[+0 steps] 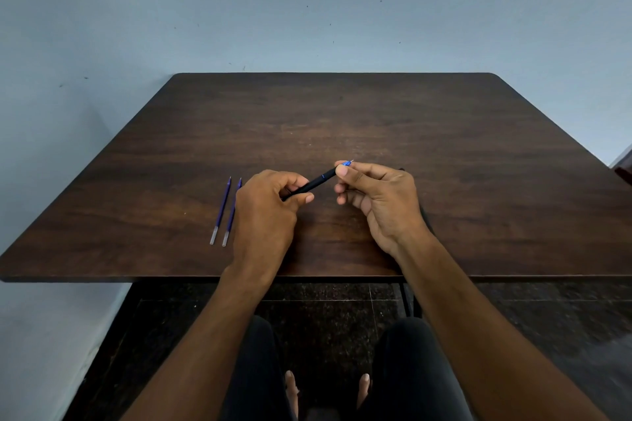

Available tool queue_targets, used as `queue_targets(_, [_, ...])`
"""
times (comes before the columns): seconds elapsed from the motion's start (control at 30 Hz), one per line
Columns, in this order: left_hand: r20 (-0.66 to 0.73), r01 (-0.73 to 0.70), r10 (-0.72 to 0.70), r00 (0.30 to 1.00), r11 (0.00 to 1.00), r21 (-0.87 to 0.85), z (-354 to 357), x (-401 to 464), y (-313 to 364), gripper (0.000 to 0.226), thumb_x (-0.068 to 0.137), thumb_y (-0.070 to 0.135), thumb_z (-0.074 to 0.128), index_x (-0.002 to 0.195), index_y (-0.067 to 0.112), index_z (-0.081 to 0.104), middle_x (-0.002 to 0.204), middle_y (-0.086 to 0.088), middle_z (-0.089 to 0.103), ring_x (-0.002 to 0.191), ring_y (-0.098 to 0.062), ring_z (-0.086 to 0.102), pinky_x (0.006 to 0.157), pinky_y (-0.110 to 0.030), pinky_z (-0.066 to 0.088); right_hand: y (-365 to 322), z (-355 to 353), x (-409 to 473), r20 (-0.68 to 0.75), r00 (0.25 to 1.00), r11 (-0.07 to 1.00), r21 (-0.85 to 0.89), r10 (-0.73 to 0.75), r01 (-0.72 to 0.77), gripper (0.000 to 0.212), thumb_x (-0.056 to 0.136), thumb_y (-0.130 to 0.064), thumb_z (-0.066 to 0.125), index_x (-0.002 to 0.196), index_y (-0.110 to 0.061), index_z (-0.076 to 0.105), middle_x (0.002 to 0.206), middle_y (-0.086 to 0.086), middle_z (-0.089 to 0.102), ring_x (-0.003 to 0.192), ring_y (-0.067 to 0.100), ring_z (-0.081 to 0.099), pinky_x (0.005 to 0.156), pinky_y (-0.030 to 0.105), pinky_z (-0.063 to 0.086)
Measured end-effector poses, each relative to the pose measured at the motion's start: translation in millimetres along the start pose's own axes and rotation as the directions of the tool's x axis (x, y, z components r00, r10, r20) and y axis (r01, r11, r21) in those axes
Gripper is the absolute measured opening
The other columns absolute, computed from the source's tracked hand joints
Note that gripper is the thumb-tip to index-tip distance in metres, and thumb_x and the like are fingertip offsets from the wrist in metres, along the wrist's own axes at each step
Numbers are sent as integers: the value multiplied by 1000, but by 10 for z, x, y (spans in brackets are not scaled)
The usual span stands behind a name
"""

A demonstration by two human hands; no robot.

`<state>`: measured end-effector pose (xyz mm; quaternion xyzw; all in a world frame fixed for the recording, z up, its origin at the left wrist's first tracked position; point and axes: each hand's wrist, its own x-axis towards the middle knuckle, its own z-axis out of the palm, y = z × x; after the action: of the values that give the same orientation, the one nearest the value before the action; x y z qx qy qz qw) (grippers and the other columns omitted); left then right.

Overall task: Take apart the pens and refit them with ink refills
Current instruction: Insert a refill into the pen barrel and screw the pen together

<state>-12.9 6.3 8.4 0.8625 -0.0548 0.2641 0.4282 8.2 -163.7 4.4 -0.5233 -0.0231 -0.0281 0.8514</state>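
Leftmost, two slim blue ink refills with clear tails lie side by side, unused. Your left hand curls its fingers around the matte black pen barrel; your right hand pinches its blue tip between thumb and forefinger. Judged early: this pen is still whole, both refills waiting. Dark wooden table: broad bare room ahead and right; near edge just behind your wrists.
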Motion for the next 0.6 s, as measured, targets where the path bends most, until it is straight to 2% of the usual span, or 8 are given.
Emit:
queue_targets(0.1, [9,21,-21,1000,1000,-17,-5,-6,-3,24,75,14,85,95,23,76,84,18,64,81,4,62,75,-5,46,17,8,0,8,1000,1000,20,-9,9,12,87,1,72,98,4,76,95,9,77,69,18,63,56,29,52])
queue_targets(0.23, [4,26,-25,1000,999,-33,8,-21,21,25,74,16,86,96,23,75,82,19,63,86,10,60,74,-2,44,29,-13,9,-1,999,999,-27,-44,44,14,89,-4,72,100,3,77,78,8,71,68,18,61,55,28,50])
queue_targets(0.6, [-26,47,-47,999,999,-28,52,-49,17,25,74,14,86,96,21,75,81,21,60,84,13,58,73,-2,43,58,-16,19,-2,998,994,-86,-69,68,10,87,-9,75,94,-3,79,73,7,72,67,17,64,58,25,52])
